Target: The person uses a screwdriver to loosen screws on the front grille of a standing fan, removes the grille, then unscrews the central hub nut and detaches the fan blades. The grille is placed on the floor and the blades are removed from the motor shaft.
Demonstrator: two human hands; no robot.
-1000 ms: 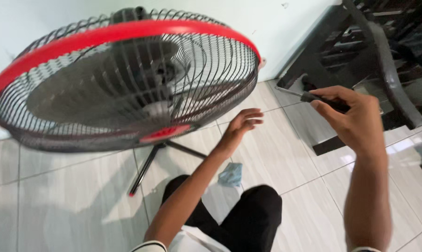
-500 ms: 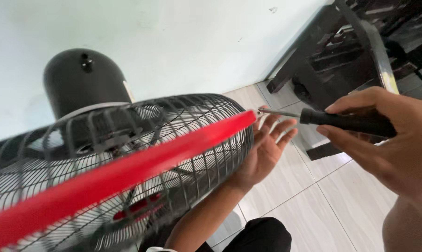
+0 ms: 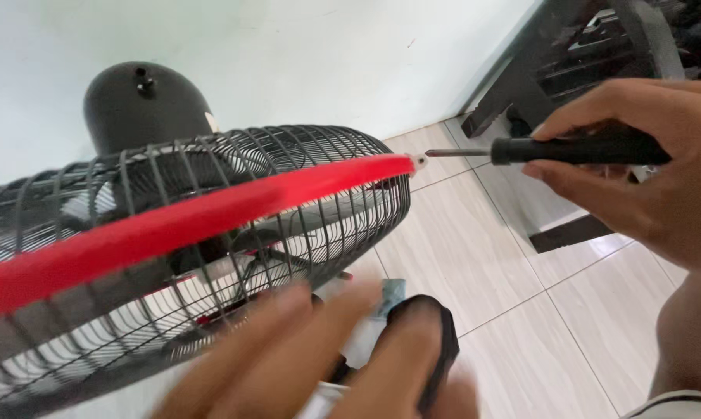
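One fan (image 3: 188,256) with a black wire cage and one red ring (image 3: 172,225) lies tilted on the left. The right hand (image 3: 645,178) grips one black screwdriver (image 3: 575,150), its tip touching the ring's small clip on the right edge. The left hand (image 3: 312,365) is near, blurred, fingers spread, holding nothing. One dark chair (image 3: 591,70) stands far right.

Screwdriver (image 3: 552,150): black handle, thin metal shaft, lying horizontal at upper right, tip at a white clip (image 3: 419,161) on the fan's red rim (image 3: 188,221), frame centre.
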